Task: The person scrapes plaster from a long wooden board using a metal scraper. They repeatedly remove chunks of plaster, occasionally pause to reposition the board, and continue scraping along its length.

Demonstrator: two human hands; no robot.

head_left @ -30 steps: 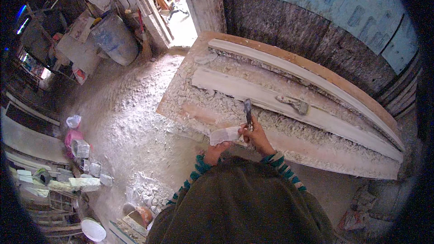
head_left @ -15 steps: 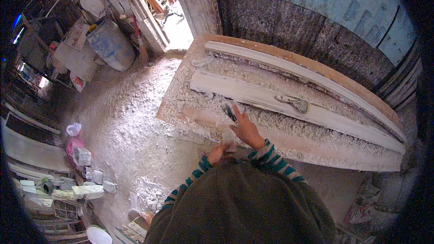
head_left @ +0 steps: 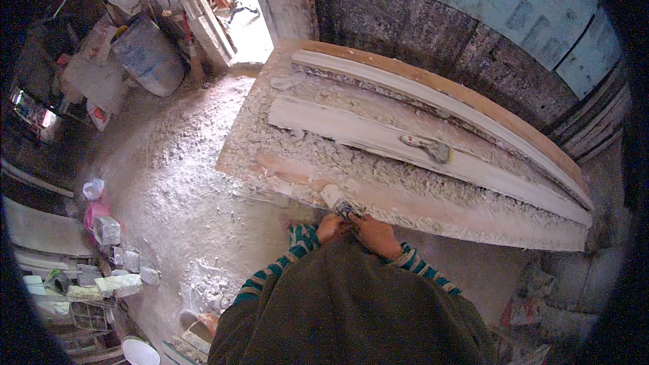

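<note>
Both hands meet close to my body, at the near edge of a plaster-strewn board (head_left: 399,206). My left hand (head_left: 329,228) is closed round the lower end of a small whitish piece (head_left: 332,194); its exact kind is unclear. My right hand (head_left: 377,235) is closed too, its fingertips at a small dark, flat tool (head_left: 345,209) that lies against the whitish piece. The fingers hide much of both things. Farther off, a flat brush (head_left: 434,149) lies on a long white plaster strip (head_left: 338,125), out of reach of either hand's grip.
Another long plaster strip (head_left: 405,86) runs along the board's far side, with crumbs and scraps between the strips. A blue drum (head_left: 150,56) stands by the bright doorway (head_left: 251,34). Blocks and plaster pieces (head_left: 122,284) sit at the left. A dark wall rises behind the board.
My right hand has drawn back from over the board to my left hand, bringing the dark tool against the whitish piece. The whole view has shifted slightly.
</note>
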